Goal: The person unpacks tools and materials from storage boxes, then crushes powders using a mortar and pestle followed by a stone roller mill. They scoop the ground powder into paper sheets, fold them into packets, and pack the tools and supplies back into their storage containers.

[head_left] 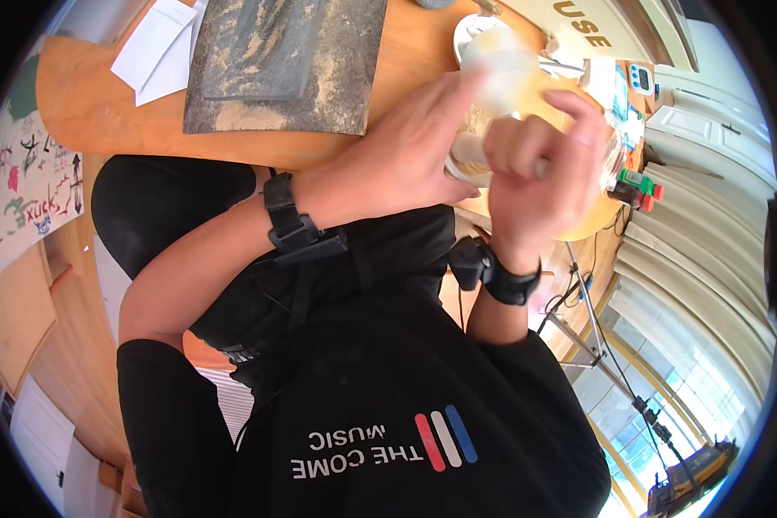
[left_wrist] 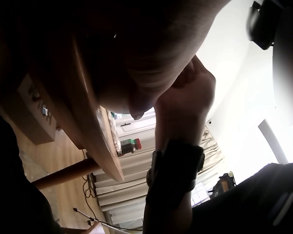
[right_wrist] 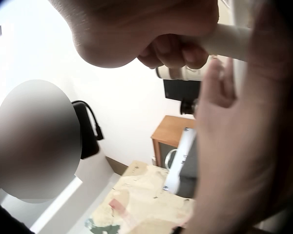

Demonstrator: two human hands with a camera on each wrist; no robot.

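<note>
Gripping a white rod (right_wrist: 227, 41), the right hand (head_left: 540, 186) curls its fingers (right_wrist: 172, 51); left hand (head_left: 419, 142) extended, hold unclear.

The black shirt (head_left: 363, 380) read "THE COME MUSIC", upside down; a cream panel (head_left: 632, 33) showed "USE". Lettering on the scribbled sheet (head_left: 39, 177) was barely legible.

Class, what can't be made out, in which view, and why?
Head: the white object by the left hand, its shape blurred.
Head: display on the blue-edged device, too small to read.
Right wrist: the gripped part of the pale rod, covered by the right hand.
Left wrist: much of the left hand, lost in shadow.
</note>
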